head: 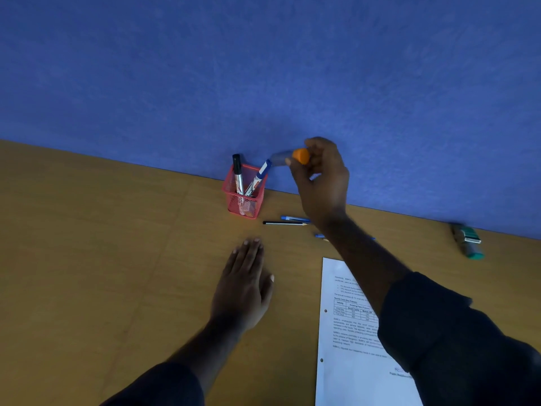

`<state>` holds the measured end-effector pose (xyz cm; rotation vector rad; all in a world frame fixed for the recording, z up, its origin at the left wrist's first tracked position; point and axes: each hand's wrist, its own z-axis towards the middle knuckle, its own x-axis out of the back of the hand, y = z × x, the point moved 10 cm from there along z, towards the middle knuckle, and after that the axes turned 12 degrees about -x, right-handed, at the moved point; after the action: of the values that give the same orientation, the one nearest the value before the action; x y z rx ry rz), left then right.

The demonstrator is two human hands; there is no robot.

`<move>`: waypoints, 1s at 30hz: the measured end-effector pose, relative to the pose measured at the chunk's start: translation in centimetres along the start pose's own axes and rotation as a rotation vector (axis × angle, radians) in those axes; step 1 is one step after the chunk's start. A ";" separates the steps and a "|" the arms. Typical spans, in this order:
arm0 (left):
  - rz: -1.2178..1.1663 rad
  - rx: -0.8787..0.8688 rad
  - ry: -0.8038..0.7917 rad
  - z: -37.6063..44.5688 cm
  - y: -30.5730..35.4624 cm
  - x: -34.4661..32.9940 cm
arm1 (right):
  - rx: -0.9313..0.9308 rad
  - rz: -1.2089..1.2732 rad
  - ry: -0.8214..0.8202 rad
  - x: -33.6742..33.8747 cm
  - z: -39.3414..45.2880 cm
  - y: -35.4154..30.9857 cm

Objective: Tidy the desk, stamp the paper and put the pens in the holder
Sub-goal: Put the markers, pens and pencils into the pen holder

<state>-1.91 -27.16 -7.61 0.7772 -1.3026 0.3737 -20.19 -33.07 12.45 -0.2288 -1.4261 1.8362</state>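
The right hand [319, 177] is raised just right of the red mesh holder [244, 192], its fingers pinching an orange-capped marker [292, 157] whose pale barrel points left toward the holder's open top; the marker is blurred, so its exact tilt is hard to tell. The left hand [244, 284] lies flat on the desk [87, 259], fingers straight and close together, holding nothing, nearer than the holder.

Two markers already stand in the holder: a black-capped one [237, 174] on the left and a blue-and-white one [259, 177] leaning right; so the pen part of the task looks under way but not finished. Loose on the desk just right of the holder lie a blue pen [294, 219] and, beside it on the near side, a black-and-white pencil [284, 223]; another blue pen [319, 236] shows partly from under the right forearm.

The paper [345, 332] lies on the near right of the desk, printed text and a table visible, part covered by the sleeve; no stamp mark can be made out on the part that shows. A greenish object [467, 241], perhaps the stamp, lies at the far right, well apart from the paper; stamping seems left to do.
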 end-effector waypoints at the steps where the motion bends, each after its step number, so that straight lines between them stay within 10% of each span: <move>1: -0.001 -0.002 0.001 0.0 0.1 0.1 | 0.010 0.023 -0.009 -0.5 0.2 -0.7; 16: -0.013 -0.001 -0.003 0.1 0.1 0.1 | 0.056 -0.420 -0.413 -10.0 -1.2 1.4; 30: -0.004 -0.006 0.021 -0.1 0.1 0.3 | -0.071 -0.445 -0.214 -1.8 -0.8 6.0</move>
<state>-1.87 -27.07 -7.25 0.7691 -1.2819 0.3733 -21.33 -34.05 6.30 0.2425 -1.5417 1.4764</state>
